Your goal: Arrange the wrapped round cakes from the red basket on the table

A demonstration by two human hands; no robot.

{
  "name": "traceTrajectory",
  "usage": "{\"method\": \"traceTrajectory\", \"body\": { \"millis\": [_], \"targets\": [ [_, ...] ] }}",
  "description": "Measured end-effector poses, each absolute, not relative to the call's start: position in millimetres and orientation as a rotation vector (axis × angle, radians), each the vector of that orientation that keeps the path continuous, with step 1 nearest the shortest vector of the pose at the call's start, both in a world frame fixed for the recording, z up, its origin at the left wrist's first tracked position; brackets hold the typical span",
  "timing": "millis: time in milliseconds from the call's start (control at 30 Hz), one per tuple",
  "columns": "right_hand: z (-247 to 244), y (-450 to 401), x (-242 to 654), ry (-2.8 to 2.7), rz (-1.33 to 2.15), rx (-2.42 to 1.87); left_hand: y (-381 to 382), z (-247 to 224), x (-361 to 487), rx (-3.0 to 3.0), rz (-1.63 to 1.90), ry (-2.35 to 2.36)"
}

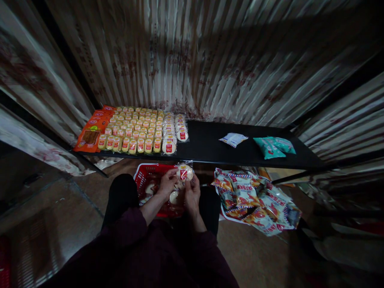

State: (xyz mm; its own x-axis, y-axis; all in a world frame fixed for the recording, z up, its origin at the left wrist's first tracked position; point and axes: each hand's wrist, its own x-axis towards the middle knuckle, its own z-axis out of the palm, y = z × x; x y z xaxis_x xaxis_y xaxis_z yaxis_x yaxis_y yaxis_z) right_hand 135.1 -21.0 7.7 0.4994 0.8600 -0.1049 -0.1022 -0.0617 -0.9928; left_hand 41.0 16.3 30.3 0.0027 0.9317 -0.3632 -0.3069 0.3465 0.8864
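Observation:
A round, pale packaged cake [185, 172] in clear wrap with a red label is between my hands, above a red plastic basket [141, 173]. My right hand [192, 194] grips its lower right edge with the thumb on the front. Fingers of my left hand [167, 183] close in at its left side; whether they press on the wrap is hard to make out. Inside the basket lie a few more round wrapped cakes [173, 197], partly hidden by my forearms. Just beyond, matching round cakes [169, 147] stand in rows on a black shelf [204, 140].
Left of the round cakes are many small yellow wrapped cakes [133, 145] and orange packets [90, 130]. Farther right on the shelf lie a white packet [233, 139] and teal packets [269, 147]. Snack bags [246, 194] overfill a container by my right knee. A pleated curtain [186, 60] hangs behind.

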Motion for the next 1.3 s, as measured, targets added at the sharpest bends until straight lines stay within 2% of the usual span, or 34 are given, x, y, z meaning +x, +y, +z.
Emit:
{"method": "traceTrajectory", "body": {
  "millis": [467, 867, 1300],
  "targets": [
    [11.2, 11.8, 174.0, -0.783, 0.828, -1.518, 41.7, 26.5, 53.8, 0.894, 1.068, 1.236],
    [18.5, 80.7, 200.8, -0.907, 0.712, -1.605, 90.1, 42.0, 77.5, 1.067, 1.242, 1.226],
    [6.8, 149.1, 212.8, -0.962, 0.694, -1.564, 132.4, 54.0, 96.0, 1.268, 1.233, 1.329]
  ]
}}
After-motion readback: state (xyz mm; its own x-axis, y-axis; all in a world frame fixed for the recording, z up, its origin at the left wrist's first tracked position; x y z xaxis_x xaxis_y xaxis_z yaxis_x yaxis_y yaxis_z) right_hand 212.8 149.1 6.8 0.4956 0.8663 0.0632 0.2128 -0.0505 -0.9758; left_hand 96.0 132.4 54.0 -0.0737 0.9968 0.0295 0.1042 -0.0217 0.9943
